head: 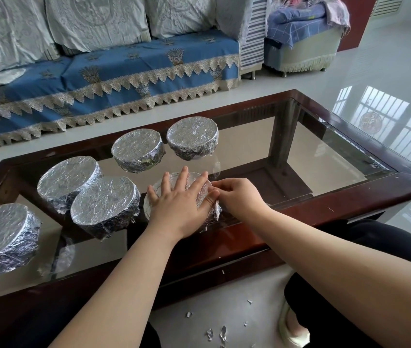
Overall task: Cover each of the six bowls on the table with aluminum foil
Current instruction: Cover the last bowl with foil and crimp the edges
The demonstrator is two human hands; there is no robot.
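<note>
Left hand hides sixth bowl's foil

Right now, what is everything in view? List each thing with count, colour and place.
foil-covered bowls: five finished, silver, on the glass top, left and middle.
sixth bowl: one, silver foil, near edge, under the hands.
table: one, dark wood frame, glass top.
sofa: one, blue cover with lace trim, behind the table.
foil sheet: one, silver, on the sofa seat, left.
foil scraps: several, silver, on the floor.
left hand: flat on the sixth bowl.
right hand: pinches foil at its rim.
</note>
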